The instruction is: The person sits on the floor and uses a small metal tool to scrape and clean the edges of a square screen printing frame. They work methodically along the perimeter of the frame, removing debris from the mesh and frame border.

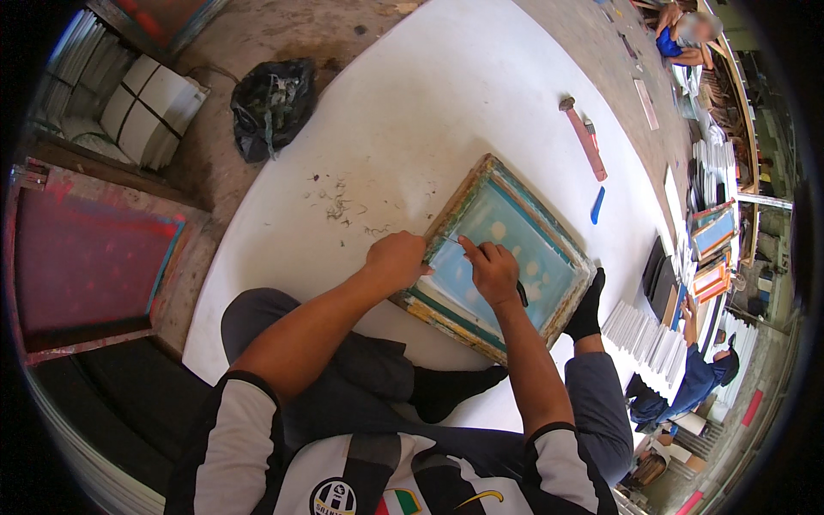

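A wooden screen-printing frame (461,324), stained with paint, lies tilted on the white board between my legs. Pale round spots show on its blue mesh. My left hand (399,260) is closed around the frame's left side. Over the mesh, my right hand (493,273) grips a thin-shafted tool with a black handle (522,294); its narrow metal tip points at the frame's inner edge near my left fingers. The exact kind of tool is mostly hidden by my fist. Dark shavings (337,204) are scattered on the board left of the frame.
A hammer (584,142), a brush (590,133) and a blue strip (597,206) lie to the right on the white board (429,94). A black plastic bag (273,107) sits past its left edge. Reddish frame (94,257) stands left. Other people (699,378) are at right.
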{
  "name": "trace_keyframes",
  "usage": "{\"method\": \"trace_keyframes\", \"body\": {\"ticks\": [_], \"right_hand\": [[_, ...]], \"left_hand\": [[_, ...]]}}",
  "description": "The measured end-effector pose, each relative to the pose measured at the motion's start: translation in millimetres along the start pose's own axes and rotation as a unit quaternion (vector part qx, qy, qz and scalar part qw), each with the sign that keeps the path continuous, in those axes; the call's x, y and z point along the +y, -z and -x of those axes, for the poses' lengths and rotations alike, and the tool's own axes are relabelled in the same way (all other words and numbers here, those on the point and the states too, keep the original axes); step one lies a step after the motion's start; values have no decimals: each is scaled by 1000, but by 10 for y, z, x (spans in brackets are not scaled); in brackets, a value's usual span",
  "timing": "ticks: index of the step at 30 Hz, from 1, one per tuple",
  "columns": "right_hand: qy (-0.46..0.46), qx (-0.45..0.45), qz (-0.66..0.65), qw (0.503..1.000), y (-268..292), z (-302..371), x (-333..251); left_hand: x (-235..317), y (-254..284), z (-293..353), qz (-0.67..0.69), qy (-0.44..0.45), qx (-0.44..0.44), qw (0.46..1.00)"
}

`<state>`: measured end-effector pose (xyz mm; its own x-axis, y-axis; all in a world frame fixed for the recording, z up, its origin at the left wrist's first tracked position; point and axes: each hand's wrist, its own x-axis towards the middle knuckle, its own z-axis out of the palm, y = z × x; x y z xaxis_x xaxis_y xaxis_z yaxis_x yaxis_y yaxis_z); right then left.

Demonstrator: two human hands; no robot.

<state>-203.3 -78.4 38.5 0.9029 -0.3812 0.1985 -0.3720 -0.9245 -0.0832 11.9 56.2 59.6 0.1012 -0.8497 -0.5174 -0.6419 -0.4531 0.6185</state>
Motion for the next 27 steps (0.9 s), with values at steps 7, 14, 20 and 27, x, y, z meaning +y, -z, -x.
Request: {"method": "trace_keyframes", "body": {"ticks": [7,14,20,27], "right_hand": [[-180,-95,-110,973,215,167,-399],[-235,-129,-157,950,348,139,-601],[-253,-164,-138,943,399,58,-676],[-266,-222,-80,935,505,-43,-778]], "left_hand": [[5,98,75,0,21,-14,1000],[-22,44,81,-48,0,-50,998],[-50,18,90,-53,-10,-45,998],[-45,4,86,-46,-25,-35,998]]}}
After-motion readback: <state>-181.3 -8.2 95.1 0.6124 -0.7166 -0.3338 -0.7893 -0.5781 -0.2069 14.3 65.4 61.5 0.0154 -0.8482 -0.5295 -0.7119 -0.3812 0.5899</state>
